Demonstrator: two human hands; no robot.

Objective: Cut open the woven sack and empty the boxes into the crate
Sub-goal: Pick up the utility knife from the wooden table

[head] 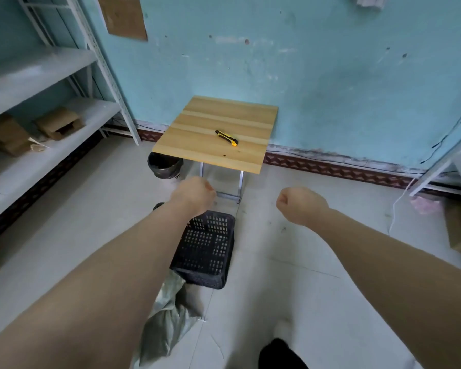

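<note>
I am holding my left hand (194, 194) and right hand (301, 205) out as empty fists. The box cutter (226, 137) is lying on the little table (197, 145), beyond the empty black crate (205, 249), and the woven sack (168, 315) beside the crate is looking uncut, so I am guessing nothing is done yet.

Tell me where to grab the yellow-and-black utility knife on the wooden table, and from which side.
Grip the yellow-and-black utility knife around the middle of its long handle, fingers across its narrow width, coming down from above. It lies flat and diagonal on the small wooden table, clear on all sides. Which end holds the blade is too small to tell, so avoid both tips.
</note>
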